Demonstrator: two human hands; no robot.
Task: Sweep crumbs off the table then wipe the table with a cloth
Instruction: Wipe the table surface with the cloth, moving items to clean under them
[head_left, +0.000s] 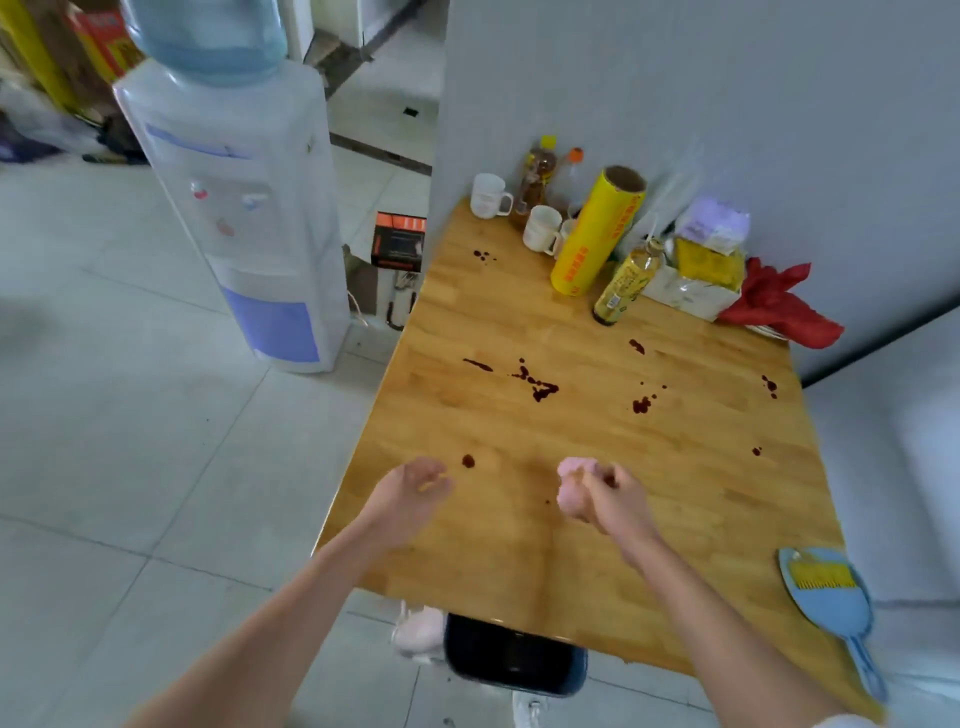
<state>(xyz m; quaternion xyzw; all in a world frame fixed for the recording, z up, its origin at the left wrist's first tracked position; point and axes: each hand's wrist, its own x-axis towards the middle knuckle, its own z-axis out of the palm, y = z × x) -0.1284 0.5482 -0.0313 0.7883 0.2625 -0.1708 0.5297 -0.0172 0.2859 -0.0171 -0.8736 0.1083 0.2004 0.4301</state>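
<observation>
Under the near table edge, a dark stool (515, 656) and pale shoes on grey tiles. Near right corner: blue dustpan (827, 592), yellow brush inside. Above the wooden table (675, 519), right hand (615, 496) clenched round a pink cloth (571, 491); left hand (415, 491) loose, fingers relaxed, holding nothing. Dark red stains (540, 384) scattered mid-table. Farther back, mugs, bottles, yellow roll (595, 234) against the wall; water dispenser (234, 208) standing left

Home kitchen corner, water dispenser (234, 208), oil bottles (540, 179), mugs (488, 196)
</observation>
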